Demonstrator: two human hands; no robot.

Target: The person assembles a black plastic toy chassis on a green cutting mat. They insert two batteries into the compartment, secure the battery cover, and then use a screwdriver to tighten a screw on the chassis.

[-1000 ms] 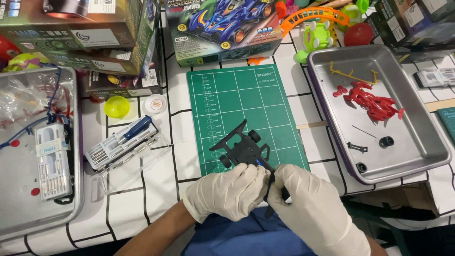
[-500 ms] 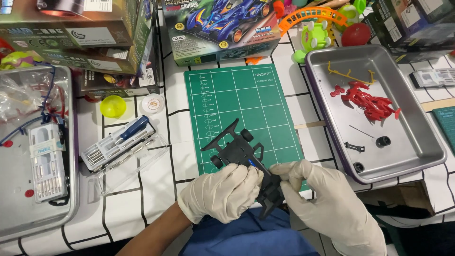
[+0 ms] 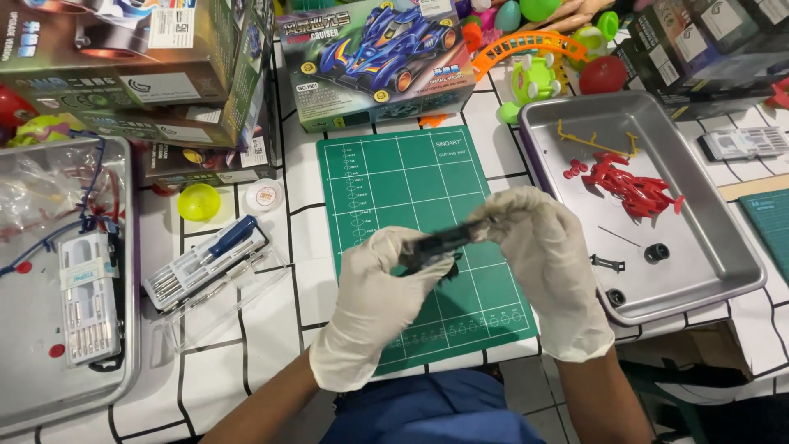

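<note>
The cutting mat lies at the middle of the table, with both gloved hands, left hand and right hand, raised over its near half and holding a toy car chassis between them. To the right of the mat sits a metal tray containing plastic part sprues and small wheels; to the left lies an open screwdriver case, and further left a second tray at the table edge. Behind the mat stands a model car box, with more boxes stacked at the far left.

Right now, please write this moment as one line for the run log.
left hand: holds black chassis | right hand: grips its other end | place: above green cutting mat | beside: metal tray with red parts
</note>
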